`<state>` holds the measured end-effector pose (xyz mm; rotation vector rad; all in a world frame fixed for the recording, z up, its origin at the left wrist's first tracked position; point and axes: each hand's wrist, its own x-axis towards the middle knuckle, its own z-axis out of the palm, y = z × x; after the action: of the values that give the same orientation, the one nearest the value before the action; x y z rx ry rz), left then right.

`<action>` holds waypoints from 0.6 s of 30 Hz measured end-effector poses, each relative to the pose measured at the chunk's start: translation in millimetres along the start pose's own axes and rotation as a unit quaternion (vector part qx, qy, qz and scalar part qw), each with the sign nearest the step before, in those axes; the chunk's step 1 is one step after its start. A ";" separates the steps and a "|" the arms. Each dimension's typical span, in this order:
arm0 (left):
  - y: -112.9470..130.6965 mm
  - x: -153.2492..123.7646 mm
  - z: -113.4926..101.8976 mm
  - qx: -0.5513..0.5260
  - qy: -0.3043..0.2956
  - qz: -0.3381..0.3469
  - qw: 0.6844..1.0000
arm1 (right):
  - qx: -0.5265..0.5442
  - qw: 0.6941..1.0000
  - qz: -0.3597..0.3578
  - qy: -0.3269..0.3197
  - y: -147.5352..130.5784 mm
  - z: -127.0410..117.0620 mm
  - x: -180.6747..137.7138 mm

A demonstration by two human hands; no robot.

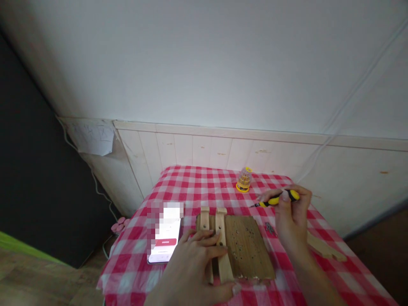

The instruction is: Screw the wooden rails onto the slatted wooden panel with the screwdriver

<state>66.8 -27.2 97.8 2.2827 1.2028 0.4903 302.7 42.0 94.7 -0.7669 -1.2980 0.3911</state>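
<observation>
- Yellow-and-black screwdriver [276, 199]: was gripped in right hand [291, 208], above red-and-white checked tablecloth [200, 182]; long axis ran sideways, tip pointed left, slightly down.
- Left hand [199, 255]: lay open across two pale, narrow wooden strips [225, 265] on brown wooden board [251, 246].

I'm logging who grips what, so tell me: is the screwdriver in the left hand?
No, the right hand holds the screwdriver, while the left hand lies over the wooden strips.
</observation>
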 end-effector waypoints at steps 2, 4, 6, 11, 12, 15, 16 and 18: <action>1.0 0.6 -1.1 0.006 -0.012 -0.006 1.000 | 0.010 1.000 0.007 -0.001 -1.7 -10.9 9.2; 1.7 0.8 -2.0 0.013 -0.021 -0.008 1.000 | -0.023 1.000 0.021 -0.003 -2.2 -24.2 16.6; 2.1 0.9 -2.6 0.019 -0.025 -0.010 0.999 | -0.092 0.995 0.044 -0.003 0.1 -39.0 20.6; 4.2 1.7 -3.1 0.024 -0.003 0.010 1.000 | -0.311 0.927 0.110 -0.180 23.8 -77.4 11.7; 4.7 1.8 -3.1 0.026 0.003 0.015 1.000 | -0.368 0.896 0.106 -0.222 30.3 -83.7 7.5; 5.1 1.7 -2.5 0.030 0.006 0.025 0.999 | -0.470 0.838 0.105 -0.255 46.6 -95.5 -5.5; 4.6 1.6 -1.9 0.031 0.005 0.027 0.999 | -0.485 0.828 0.110 -0.258 50.1 -96.7 -9.1; 2.7 1.3 0.1 0.032 0.005 0.032 0.999 | -0.508 0.809 0.124 -0.269 54.4 -95.3 -14.8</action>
<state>69.4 -27.4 99.4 2.3810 1.1694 0.4949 398.3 43.0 39.0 -1.8422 -1.9678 0.0725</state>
